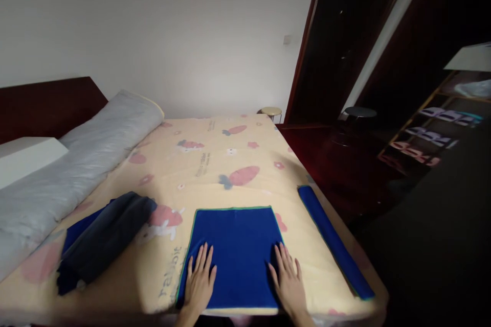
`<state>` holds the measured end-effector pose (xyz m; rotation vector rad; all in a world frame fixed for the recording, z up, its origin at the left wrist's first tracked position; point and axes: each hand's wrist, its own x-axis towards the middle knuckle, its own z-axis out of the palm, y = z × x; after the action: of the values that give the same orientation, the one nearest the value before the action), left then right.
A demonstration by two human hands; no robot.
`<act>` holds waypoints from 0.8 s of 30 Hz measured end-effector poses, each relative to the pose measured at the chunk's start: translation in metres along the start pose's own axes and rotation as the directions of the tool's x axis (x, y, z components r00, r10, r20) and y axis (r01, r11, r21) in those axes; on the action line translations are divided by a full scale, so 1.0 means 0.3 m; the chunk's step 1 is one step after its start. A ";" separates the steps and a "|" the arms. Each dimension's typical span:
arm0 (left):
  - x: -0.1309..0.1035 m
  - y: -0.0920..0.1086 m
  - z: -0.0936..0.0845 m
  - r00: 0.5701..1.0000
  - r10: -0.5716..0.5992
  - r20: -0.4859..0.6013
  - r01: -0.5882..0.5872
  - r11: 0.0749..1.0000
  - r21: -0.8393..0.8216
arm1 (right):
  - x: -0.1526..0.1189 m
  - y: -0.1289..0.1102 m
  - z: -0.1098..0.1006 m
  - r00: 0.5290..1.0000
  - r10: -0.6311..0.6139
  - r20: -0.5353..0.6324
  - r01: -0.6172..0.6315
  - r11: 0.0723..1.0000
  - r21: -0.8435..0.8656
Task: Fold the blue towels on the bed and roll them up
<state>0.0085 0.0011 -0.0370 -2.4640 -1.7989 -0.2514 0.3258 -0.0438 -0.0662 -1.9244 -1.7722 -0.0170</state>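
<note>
A blue cloth (238, 265) with green edging lies spread flat near the front edge of the bed. My left hand (199, 281) rests palm down on its left side, fingers stretched out. On the right edge of the cloth lies my right hand (287, 281), also flat with fingers apart. To the right, a long narrow strip of rolled or folded blue cloth (333, 240) runs along the side of the bed. Over on the left sits a loose heap of dark blue and grey cloth (107, 237); its folds hide its shape.
The bed (215, 163) has a yellow sheet with carrots and rabbits. A rolled grey quilt (95, 138) and a white block-like object (30, 156) lie at the left by the headboard (49, 102). Stools (359, 112) and a shoe rack (429, 125) stand on the right.
</note>
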 end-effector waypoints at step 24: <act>0.210 0.187 0.044 0.991 0.132 -0.033 -0.134 0.989 -0.069 | 0.207 -0.243 0.133 0.941 -0.308 0.140 0.301 0.951 0.071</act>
<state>0.0818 0.0451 -0.0368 -2.6013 -1.6335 -0.3434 0.2537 0.0296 -0.0528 -1.6364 -2.1368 0.0624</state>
